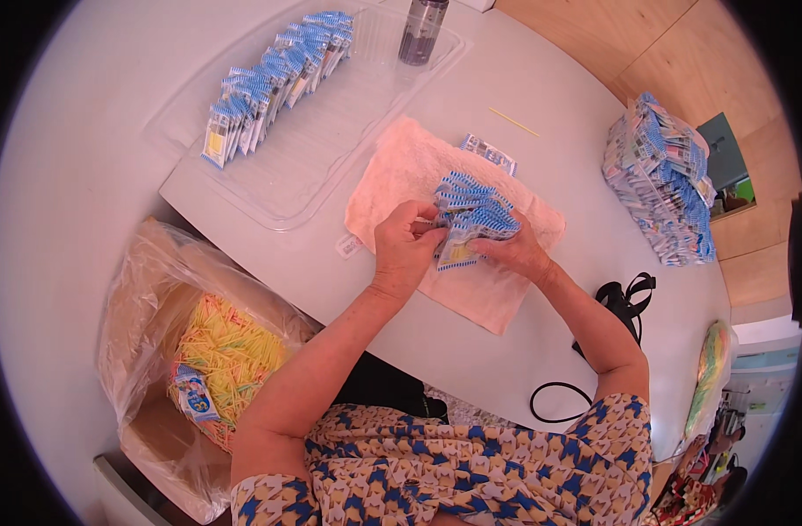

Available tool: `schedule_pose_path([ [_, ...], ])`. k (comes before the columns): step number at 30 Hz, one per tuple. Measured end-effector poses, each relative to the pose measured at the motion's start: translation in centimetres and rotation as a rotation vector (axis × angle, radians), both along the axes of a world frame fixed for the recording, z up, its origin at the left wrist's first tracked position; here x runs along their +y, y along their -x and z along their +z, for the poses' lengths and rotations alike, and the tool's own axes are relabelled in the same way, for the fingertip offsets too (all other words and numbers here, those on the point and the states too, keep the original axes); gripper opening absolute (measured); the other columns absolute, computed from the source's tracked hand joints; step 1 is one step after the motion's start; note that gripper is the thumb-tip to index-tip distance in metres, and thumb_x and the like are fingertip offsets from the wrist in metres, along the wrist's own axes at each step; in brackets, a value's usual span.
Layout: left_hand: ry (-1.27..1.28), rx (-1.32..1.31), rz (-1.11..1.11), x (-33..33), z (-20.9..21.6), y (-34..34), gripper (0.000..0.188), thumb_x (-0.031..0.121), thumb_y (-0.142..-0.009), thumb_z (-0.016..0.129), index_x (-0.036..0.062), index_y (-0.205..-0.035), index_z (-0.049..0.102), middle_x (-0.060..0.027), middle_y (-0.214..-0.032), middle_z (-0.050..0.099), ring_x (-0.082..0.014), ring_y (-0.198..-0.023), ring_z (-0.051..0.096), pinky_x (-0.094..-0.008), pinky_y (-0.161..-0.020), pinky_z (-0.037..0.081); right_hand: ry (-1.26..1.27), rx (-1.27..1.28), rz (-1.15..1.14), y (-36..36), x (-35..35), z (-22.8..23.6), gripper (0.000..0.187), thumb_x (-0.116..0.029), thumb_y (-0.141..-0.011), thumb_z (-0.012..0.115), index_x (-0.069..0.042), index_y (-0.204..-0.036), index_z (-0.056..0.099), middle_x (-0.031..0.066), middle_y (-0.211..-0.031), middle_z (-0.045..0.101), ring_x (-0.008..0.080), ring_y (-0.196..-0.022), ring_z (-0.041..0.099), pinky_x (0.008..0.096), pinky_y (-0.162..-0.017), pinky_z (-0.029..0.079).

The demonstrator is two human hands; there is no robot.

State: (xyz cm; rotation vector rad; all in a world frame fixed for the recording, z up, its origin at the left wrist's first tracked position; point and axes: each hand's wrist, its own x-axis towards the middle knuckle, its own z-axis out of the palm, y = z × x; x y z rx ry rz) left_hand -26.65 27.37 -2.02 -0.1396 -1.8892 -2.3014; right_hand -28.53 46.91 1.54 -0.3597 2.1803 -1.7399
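Note:
A fanned stack of small blue-and-white striped packets [474, 203] is held between my hands above a pink towel [401, 162]. My right hand [519, 252] wraps round the stack's right side, thumb across the front packet, which shows a yellowish patch. From the left, my left hand [404, 250] closes thumb and fingers on the packets' edge; its fingertips are partly hidden. Just beyond the stack, a single flat packet [489, 153] lies across the towel's far edge.
A clear plastic tray [269, 197] at far left holds a row of similar packets [278, 83] and a dark tumbler [423, 33]. At right stands a heaped packet container [660, 180]. A lined carton [142, 307] of thin yellow sticks [230, 342] sits lower left. A black strap [624, 302] lies right.

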Motion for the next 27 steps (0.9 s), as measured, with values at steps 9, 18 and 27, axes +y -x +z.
schedule_pose_path([
  [9,-0.069,0.064,-0.068,-0.3,0.0,0.4,0.02,-0.01,-0.069,0.07,0.0023,-0.082,0.061,-0.0066,-0.094,0.055,-0.0122,-0.078,0.058,-0.0222,-0.066,0.053,0.028,0.066,0.047,0.1,0.8,-0.8,0.057,-0.003,-0.072,0.077,-0.004,-0.123,0.051,0.003,-0.114,0.061,0.0127,-0.104,0.057,0.0307,-0.094,0.047],
  [18,0.301,0.203,-0.049,0.4,-0.2,2.2,0.021,0.003,-0.065,0.077,0.0068,-0.08,0.062,-0.0064,-0.107,0.047,-0.0211,-0.107,0.045,-0.0348,-0.089,0.042,0.085,0.081,0.042,0.0,-1.1,0.4,0.062,-0.004,-0.069,0.079,-0.005,-0.124,0.05,0.0019,-0.11,0.061,0.0122,-0.103,0.056,0.0299,-0.092,0.046],
  [27,0.078,0.212,-0.1,-0.5,0.7,0.8,0.078,0.005,-0.061,0.081,0.0063,-0.124,0.036,-0.0116,-0.12,0.044,-0.0275,-0.113,0.045,-0.0407,-0.093,0.04,0.046,0.033,-0.012,-0.4,-1.5,1.5,0.07,-0.009,-0.065,0.083,-0.006,-0.126,0.048,0.0015,-0.108,0.061,0.0118,-0.101,0.057,0.0293,-0.091,0.047],
])
